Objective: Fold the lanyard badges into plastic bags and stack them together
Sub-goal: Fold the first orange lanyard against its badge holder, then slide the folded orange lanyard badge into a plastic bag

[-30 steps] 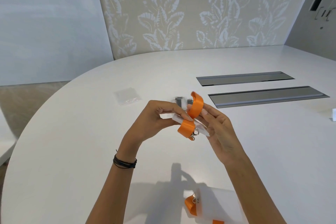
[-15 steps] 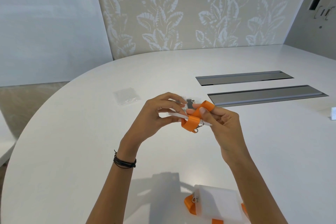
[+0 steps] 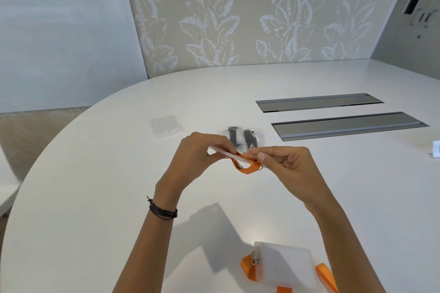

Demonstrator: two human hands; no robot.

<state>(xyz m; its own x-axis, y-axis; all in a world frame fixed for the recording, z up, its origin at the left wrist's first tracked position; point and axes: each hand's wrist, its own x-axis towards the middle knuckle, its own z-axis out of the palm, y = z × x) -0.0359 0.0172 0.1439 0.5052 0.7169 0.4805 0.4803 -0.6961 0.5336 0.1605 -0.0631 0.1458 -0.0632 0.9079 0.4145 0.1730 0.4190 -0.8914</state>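
Orange ribbon lanyard (image 3: 246, 171) and its frosted plastic badge sleeve (image 3: 225, 154) are held between both hands. Left hand (image 3: 198, 153) pinches the sleeve edge; right hand (image 3: 287, 162) pinches ribbon onto it. Ribbon judged light, limp, springy; sleeve slick. Grip across the folds.

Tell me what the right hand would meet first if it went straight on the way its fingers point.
The right hand points leftward. Past the orange lanyard it pinches, it would likely meet the left hand first, which grips the same badge card; depth looks about equal.
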